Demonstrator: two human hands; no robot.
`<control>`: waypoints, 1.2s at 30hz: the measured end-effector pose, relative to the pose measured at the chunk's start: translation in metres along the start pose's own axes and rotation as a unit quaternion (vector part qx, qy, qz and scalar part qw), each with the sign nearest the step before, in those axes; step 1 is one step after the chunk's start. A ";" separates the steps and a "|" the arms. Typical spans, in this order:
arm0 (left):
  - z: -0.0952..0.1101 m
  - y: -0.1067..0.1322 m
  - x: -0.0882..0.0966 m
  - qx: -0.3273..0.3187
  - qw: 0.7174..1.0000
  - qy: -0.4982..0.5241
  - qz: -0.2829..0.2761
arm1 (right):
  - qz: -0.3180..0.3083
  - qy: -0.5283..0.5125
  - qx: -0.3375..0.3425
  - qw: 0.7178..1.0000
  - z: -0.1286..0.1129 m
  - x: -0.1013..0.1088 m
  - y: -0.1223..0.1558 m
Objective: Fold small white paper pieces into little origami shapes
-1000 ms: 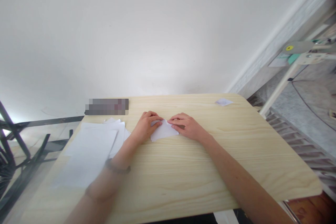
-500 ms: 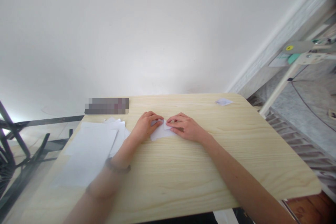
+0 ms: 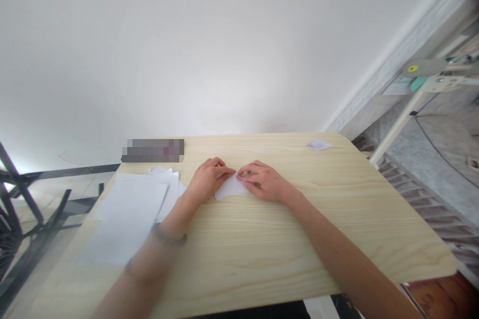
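A small piece of folded white paper (image 3: 230, 188) lies on the light wooden table (image 3: 262, 249), near its middle. My left hand (image 3: 207, 179) rests on the paper's left part, fingers curled and pressing down on it. My right hand (image 3: 264, 182) covers the paper's right part, its fingertips pinched at the top edge where they meet the left fingertips. A dark band sits on my left wrist (image 3: 168, 238).
A stack of white paper sheets (image 3: 130, 209) lies at the table's left. A small folded paper shape (image 3: 319, 145) sits near the far right corner. A blurred dark object (image 3: 153, 150) lies at the far edge. Black metal chair frames (image 3: 22, 199) stand left; a white stand (image 3: 400, 119) right.
My right hand has slid left over the paper, so less of the paper shows. The fingertips of both hands have come together at its top edge.
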State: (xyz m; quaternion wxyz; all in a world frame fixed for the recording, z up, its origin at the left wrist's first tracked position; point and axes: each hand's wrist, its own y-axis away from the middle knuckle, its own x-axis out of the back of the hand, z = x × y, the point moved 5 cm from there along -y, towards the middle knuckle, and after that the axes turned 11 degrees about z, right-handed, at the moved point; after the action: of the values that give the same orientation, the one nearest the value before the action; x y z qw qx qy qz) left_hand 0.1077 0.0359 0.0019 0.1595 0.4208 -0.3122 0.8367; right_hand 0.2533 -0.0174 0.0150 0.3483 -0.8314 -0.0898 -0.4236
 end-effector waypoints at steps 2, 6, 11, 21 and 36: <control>0.001 0.000 0.000 -0.007 1.000 -0.013 0.001 | 0.001 -0.001 -0.005 1.000 0.001 0.001 0.000; 0.001 0.000 0.000 -0.009 0.999 -0.035 0.006 | 0.006 -0.008 -0.023 1.000 0.006 0.004 0.001; 0.001 0.000 0.001 -0.005 0.999 -0.039 -0.001 | 0.010 0.006 -0.038 0.999 0.010 0.007 0.003; 0.005 0.002 0.001 0.044 0.998 -0.040 0.017 | 0.028 0.038 -0.020 0.999 0.005 0.003 0.000; 0.001 -0.001 0.001 0.126 0.981 0.148 -0.012 | 0.057 0.017 -0.121 0.991 0.010 -0.012 -0.004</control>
State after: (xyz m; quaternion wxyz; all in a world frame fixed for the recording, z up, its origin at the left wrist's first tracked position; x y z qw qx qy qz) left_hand 0.1088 0.0361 0.0034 0.1592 0.3128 -0.1721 0.9204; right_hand 0.2505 -0.0065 0.0036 0.2705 -0.8636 0.0159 -0.4252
